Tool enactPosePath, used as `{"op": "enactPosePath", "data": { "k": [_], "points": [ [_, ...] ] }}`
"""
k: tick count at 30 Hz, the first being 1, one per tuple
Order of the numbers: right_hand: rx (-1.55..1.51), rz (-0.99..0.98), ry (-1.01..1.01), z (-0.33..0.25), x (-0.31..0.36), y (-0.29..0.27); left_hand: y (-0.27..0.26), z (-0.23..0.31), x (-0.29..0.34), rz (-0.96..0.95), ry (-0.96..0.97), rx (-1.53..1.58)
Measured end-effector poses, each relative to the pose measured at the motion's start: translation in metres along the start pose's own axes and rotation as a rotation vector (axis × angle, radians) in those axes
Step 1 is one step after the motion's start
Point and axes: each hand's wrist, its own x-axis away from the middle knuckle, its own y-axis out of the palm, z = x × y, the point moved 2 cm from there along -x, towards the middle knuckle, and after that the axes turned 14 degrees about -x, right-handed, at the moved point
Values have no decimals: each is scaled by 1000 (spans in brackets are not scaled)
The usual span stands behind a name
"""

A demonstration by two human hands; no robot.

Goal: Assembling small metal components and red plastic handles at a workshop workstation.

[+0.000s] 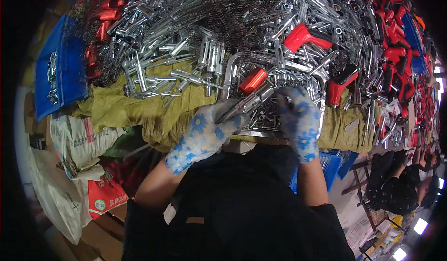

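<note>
My left hand (205,130), in a white glove with blue flowers, is closed around a shiny metal tubular part (255,100). The part slants up to the right over a metal tray (260,133) of small screws and pins. Just beyond its upper end is an orange-red sleeve (253,80); whether they touch I cannot tell. My right hand (300,121), gloved alike, is over the tray's right half, beside the part's end. Its fingers are curled together and slightly blurred, hiding whatever they hold.
A heap of metal rods, tubes and dark springs (237,11) rises behind the tray. Red-and-black pistol-shaped handles (305,38) lie on it at right. Yellow woven cloth (163,100) covers the front. A blue bin (60,70) stands left. Another person (396,182) is at far right.
</note>
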Motion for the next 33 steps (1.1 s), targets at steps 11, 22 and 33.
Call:
{"op": "enactPosePath", "data": {
  "k": [11,22,33],
  "points": [
    [-394,-335,76,-35,16,-37,4,14,-2,132,184,-312],
    [-573,-357,300,-35,20,-27,12,23,5,242,246,-574],
    [-383,-51,-24,-36,24,-13,29,22,6,442,447,-775]
  ]
}}
